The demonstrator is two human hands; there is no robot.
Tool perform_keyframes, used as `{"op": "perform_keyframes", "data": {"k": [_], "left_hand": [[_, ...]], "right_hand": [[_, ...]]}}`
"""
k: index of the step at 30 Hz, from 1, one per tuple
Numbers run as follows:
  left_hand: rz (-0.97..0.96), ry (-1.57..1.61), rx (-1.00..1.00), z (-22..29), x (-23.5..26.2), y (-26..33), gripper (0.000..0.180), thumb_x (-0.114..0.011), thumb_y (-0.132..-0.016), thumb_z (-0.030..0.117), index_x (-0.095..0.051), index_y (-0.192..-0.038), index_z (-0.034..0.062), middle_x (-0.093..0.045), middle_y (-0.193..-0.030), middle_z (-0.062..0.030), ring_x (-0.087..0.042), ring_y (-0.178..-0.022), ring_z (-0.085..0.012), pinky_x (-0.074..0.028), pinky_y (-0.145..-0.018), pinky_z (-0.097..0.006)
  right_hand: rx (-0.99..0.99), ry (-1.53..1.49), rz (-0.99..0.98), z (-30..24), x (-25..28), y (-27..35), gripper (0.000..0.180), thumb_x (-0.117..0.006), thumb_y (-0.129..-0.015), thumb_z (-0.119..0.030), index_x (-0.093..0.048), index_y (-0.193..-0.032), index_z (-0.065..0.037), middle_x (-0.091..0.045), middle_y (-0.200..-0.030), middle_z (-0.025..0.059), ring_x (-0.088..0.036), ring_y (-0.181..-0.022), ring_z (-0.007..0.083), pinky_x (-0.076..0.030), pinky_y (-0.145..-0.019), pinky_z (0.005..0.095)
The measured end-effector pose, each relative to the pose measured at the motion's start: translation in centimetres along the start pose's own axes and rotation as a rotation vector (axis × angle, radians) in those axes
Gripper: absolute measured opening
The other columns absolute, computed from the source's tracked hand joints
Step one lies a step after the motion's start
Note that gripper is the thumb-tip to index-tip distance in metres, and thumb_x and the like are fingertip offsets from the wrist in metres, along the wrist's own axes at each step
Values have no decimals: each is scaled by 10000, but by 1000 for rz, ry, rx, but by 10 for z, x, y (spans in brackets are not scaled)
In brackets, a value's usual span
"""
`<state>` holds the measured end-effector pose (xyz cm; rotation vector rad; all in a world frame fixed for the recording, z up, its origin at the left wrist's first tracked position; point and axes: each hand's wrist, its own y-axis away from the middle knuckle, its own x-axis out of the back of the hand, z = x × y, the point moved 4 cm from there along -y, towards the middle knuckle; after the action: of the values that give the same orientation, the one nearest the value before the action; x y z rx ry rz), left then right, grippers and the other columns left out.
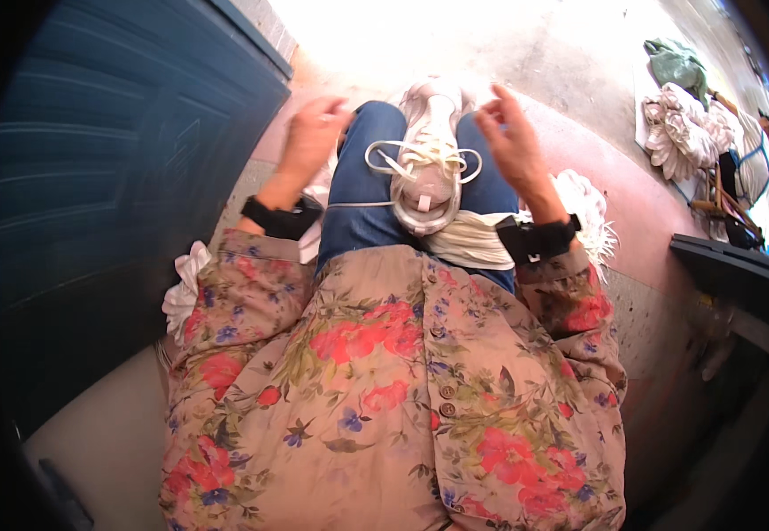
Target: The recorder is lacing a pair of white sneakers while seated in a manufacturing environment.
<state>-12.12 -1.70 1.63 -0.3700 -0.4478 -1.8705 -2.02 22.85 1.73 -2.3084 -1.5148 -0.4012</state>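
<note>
A pale sneaker (428,177) rests between my knees, with the heel end toward me. Its cream shoelace (424,157) is tied in a bow, with loops spreading to both sides. My left hand (315,142) hovers over my left knee, apart from the shoe, its bent fingers slightly blurred. On the other side my right hand (514,142) is raised with its fingers loosely apart. Neither hand visibly holds anything. A bundle of cream laces (473,241) lies across my right thigh, and one thin strand (358,205) crosses the left thigh.
A large dark blue panel (128,168) stands close on my left. White bundles (584,212) hang beside my right wrist, and another white bundle (187,288) is by my left elbow. Farther right are a pile of white bundles (685,128), a green cloth (675,64) and a dark ledge (725,265).
</note>
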Motion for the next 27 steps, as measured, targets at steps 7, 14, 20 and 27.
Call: {"op": "perform_keyframes", "data": {"k": [7, 14, 20, 27], "left_hand": [[285, -581, 498, -293, 145, 126, 749, -668, -697, 349, -339, -1255, -28, -420, -1250, -217, -407, -1164, -313, -334, -958, -347], [278, 558, 1157, -316, 80, 215, 500, -576, -808, 424, -406, -1151, 103, -495, -1044, -107, -530, -885, -286, -441, -675, -396], [488, 546, 1056, -337, 102, 173, 252, -549, -847, 289, -507, -899, 47, -549, -710, -76, -504, -524, -163, -401, -436, -259], [429, 548, 933, -277, 96, 135, 139, -461, -868, 200, -469, -836, 65, -485, -608, -46, -404, -412, -116, -279, -335, -228]], "right_hand": [[-181, 165, 26, 54, 60, 56, 217, -563, -808, -94, -590, -992, 19, -603, -751, 69, -518, -672, 103, -428, -621, 237], [-44, 296, -191, 23, 46, 104, 77, -616, -739, -37, -625, -815, -23, -573, -731, 94, -550, -697, 236, -431, -634, 316], [174, 380, -296, 9, 12, 90, 99, -624, -714, -92, -624, -812, -78, -546, -744, 46, -506, -759, 229, -382, -672, 342], [308, 864, -343, 17, -20, 72, 91, -566, -749, -123, -571, -827, -76, -509, -737, 60, -492, -774, 242, -362, -683, 370]]}}
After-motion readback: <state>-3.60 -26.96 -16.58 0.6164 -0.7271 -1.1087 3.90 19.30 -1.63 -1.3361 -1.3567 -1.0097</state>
